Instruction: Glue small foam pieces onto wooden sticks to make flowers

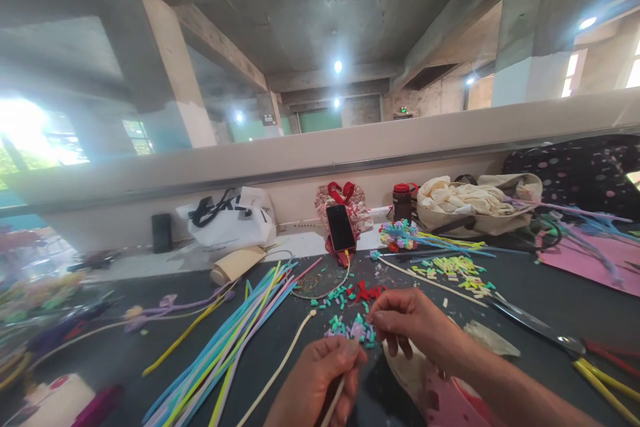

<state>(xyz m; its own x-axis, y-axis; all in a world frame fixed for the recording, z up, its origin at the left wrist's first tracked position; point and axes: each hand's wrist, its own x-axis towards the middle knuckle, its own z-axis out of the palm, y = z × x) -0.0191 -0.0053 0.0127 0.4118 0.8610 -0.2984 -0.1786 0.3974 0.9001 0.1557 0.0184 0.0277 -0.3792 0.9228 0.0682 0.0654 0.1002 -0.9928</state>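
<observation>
My left hand [325, 373] is closed around a thin pale stem [334, 403], which runs down out of the frame; fingers hide its upper end. Close by on the right, my right hand [413, 320] has thumb and fingers pinched together. Whatever sits in that pinch is too small or hidden to make out. Just beyond both hands lies a heap of small lilac and teal cut pieces [357, 328], with red pieces [367, 291] behind it. A cream stem with a knobbed tip [287, 363] rests left of my left hand.
Long coloured stems [235, 340] lie in a bundle at left. Scissors [545, 330] with red and yellow handles are at right, near yellow pieces [453, 270]. A phone [341, 228] leans against a patterned bag at the back, beside a dark bottle [402, 203].
</observation>
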